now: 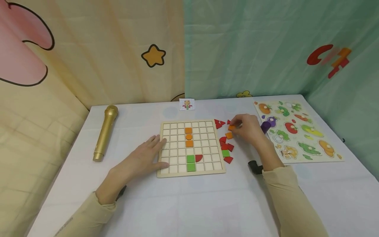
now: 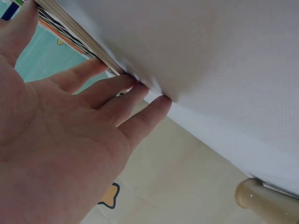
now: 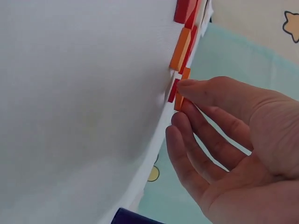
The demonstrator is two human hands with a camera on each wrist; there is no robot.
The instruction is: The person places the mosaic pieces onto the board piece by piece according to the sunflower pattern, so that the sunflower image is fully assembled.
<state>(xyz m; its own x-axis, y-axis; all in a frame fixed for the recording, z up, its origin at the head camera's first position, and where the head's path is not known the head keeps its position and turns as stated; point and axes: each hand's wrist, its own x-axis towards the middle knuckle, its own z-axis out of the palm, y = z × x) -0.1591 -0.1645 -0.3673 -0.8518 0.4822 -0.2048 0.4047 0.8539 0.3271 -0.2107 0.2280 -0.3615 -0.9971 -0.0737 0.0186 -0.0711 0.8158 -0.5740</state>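
Two hands in view. Right hand (image 1: 248, 129), right of frame centre, pinches orange piece (image 1: 232, 127) between thumb and fingers. Left hand (image 1: 139, 161), fingers extended, touches left edge of grid board (image 1: 207, 142), mid-frame. Advisable: lift piece straight up, clear of nearby red pieces (image 1: 230, 147); steady board lightly.

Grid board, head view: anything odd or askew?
No visible damage on the grid board. Only the pattern looks lopsided: a lone red quarter-circle sits right of the upper green square, while the matching cell on its left is bare.
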